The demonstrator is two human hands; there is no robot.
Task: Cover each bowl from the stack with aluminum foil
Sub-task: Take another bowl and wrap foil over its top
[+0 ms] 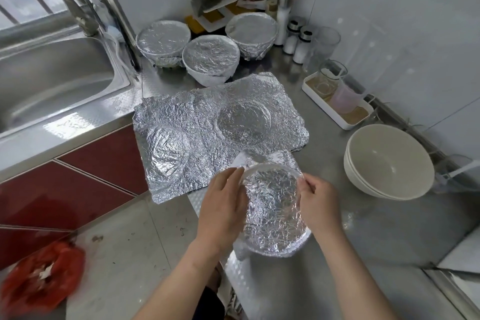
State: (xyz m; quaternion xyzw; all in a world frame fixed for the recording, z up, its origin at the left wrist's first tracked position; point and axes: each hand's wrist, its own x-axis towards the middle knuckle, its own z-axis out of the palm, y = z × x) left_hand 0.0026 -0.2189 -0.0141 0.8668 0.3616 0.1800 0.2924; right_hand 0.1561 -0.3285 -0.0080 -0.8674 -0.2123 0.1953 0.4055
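Note:
A white bowl [255,167] sits at the counter's front edge with a crinkled foil sheet [272,205] laid over its mouth. My left hand [223,205] presses the foil down along the bowl's left side, fingers nearly straight. My right hand [318,205] curls over the right rim and pinches the foil there. A stack of bare white bowls [389,161] stands to the right. Three foil-covered bowls [163,41] [210,58] [250,32] stand at the back. Used foil sheets [207,132] with bowl imprints lie flat in the middle.
A steel sink [52,80] lies to the left. Salt shakers [298,41], glasses and a white tray [335,101] line the right wall. A small shelf rack [215,0] stands at the back. A red bag [41,273] sits on the floor at lower left.

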